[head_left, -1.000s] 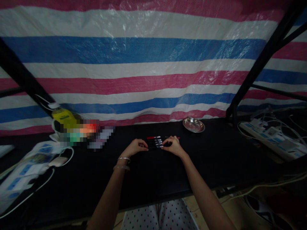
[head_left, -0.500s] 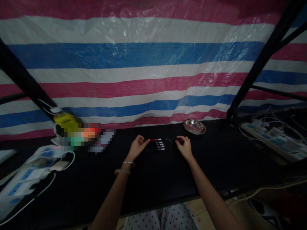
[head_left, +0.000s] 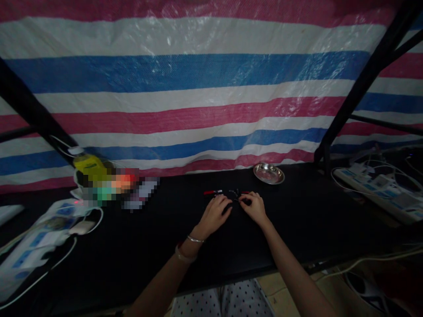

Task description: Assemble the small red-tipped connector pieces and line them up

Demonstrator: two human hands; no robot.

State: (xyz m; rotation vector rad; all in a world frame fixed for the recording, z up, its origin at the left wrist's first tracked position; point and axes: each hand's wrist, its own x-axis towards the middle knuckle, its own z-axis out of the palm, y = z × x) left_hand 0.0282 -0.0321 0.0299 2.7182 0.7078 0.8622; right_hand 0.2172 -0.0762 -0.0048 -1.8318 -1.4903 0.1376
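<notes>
- Striped sheet (head_left: 185, 110) is hanging behind a black table (head_left: 317, 207), and not much light is reaching the table top.
- In the head view, a red pen (head_left: 209, 193) is lying sideways on the table, just past the left hand (head_left: 214, 214). Its silver end is facing right.
- The left hand is bending over the table, palm down, with its fingers close together. It is hiding what is under it, so I am not able to tell if it is pinching anything.
- The right hand (head_left: 256, 209) is curling, with its thumb and first finger bending toward each other. They are sitting beside some dark bits (head_left: 233, 192). The tips are looking too small and dim for me to tell if they are pinching.
- A red stick (head_left: 244, 192) is poking out just past the right hand, next to the dark bits.
- The red pen is looking stiff and light, so I am guessing that two fingertips are being enough for it.
- Its sides are seeming smooth and maybe round, so it is likely wanting to roll or slip. The middle is looking like the best place for holding it, with finger and thumb on the long sides. It is not seeming easy to break.
- A shiny dish (head_left: 269, 173) is standing farther back, and a yellow bottle (head_left: 90, 165) is leaning well off to the left.
</notes>
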